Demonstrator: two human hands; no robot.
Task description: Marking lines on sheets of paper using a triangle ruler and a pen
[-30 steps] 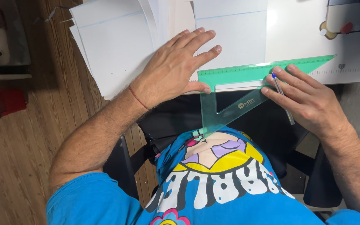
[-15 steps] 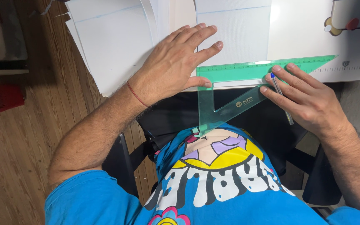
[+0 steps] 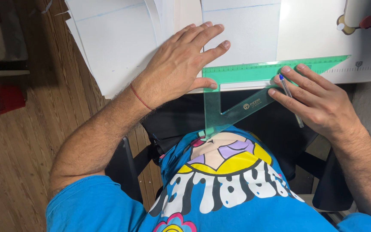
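Observation:
My left hand (image 3: 179, 64) lies flat with fingers spread on white sheets of paper (image 3: 117, 43), its thumb against the left end of a green transparent set square (image 3: 254, 71). The set square's long edge rests along the near edge of the white sheet, and its lower corner hangs off the table over my lap. My right hand (image 3: 318, 101) presses its fingertips on the set square's right part and holds a blue-tipped pen (image 3: 289, 96) between its fingers, tip near the ruler edge.
A stack of white sheets overhangs the table at the left above a wooden floor (image 3: 18, 141). A white cylindrical object with a red part (image 3: 359, 15) stands at the top right. A black chair (image 3: 181, 116) is under me.
Both hands and the set square have stayed almost in place; the view has shifted slightly.

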